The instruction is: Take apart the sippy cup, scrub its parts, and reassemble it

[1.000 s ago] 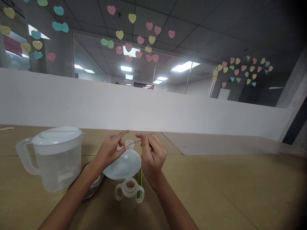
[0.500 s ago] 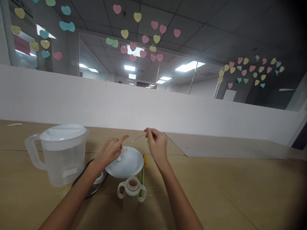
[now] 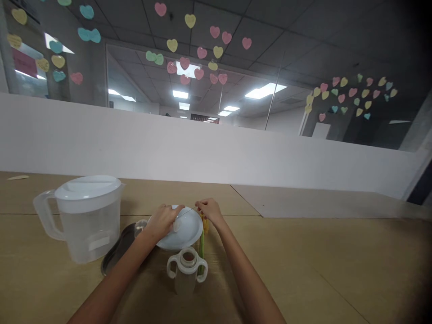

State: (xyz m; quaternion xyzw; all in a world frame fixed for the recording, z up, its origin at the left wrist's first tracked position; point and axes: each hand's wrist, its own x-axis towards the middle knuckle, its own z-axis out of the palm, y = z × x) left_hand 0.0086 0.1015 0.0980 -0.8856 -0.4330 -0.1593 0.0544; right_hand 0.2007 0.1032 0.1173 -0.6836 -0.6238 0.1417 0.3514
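My right hand (image 3: 209, 210) pinches a thin stick like a cotton swab (image 3: 191, 210) over the right side of a white bowl (image 3: 189, 229). The stick's far end points toward my left hand (image 3: 164, 220), which is closed over the bowl's left side. A small translucent piece (image 3: 176, 225) shows below its fingers; its exact kind is unclear. In front of the bowl stands a baby bottle (image 3: 186, 274) with two handles and no lid. A brush with a yellow head and a green handle (image 3: 201, 247) lies beside it.
On the left stands a clear pitcher (image 3: 92, 225) with a white lid. Partly behind my left forearm are a dark metal tray (image 3: 118, 252) and a clear dome-shaped cap (image 3: 139, 227). A flat pale piece (image 3: 18, 177) lies at the far left, below the white wall (image 3: 175, 148).
My right hand has come down and left with the stick, closer to my left hand. My left hand has lowered slightly. The clear cap on the tray has come into view.
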